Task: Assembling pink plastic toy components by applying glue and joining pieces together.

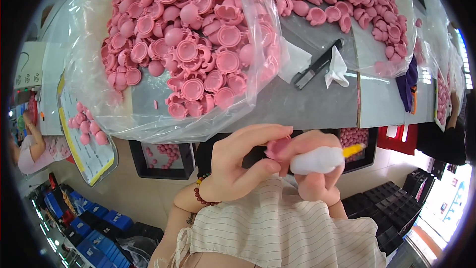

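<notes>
Pinched pink shell [275, 147] in left hand [238, 166], fingers clamped on it, close to chest below bench [307, 101]. Gripped yellow-tipped tool [353, 151] in right hand [317, 168], wrapped fingers closed. Best done steadily, tip kept along shell's edge.

Your left hand [238, 161] pinches a pink shell [276, 147]; your right hand [317, 171], one finger wrapped white, grips a yellow tool [353, 150]. Both hover off the worktable's [307, 101] near edge, by the bag of pink shells [188, 44].
</notes>
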A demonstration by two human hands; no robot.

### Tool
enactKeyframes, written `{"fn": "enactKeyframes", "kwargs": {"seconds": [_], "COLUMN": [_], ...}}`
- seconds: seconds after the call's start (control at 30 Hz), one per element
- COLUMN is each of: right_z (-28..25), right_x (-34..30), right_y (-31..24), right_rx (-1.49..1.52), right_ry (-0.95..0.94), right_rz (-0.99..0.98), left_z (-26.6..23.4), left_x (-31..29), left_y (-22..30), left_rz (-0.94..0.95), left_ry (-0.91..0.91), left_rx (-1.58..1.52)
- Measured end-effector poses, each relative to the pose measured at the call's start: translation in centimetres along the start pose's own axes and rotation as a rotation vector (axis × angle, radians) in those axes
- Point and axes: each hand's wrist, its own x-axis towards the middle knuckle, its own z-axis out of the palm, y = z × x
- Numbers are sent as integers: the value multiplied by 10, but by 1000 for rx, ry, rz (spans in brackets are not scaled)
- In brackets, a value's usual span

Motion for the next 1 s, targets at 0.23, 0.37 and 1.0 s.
{"fn": "enactKeyframes", "kwargs": {"seconds": [0.23,0.37,1.0], "right_z": [-1,-29,-9], "right_x": [4,13,19], "right_y": [-11,-3,-22], "right_rx": [-266,-353,-627], "right_ry": [491,236,-14], "right_rz": [12,-460,-520], "left_z": [13,5,5], "left_x": [2,1,-1], "left_y": [0,-12,-15], "left_rz": [-170,-89,-154], "left_ry": [205,48,29], "left_rx": [-454,-368,-572]}}
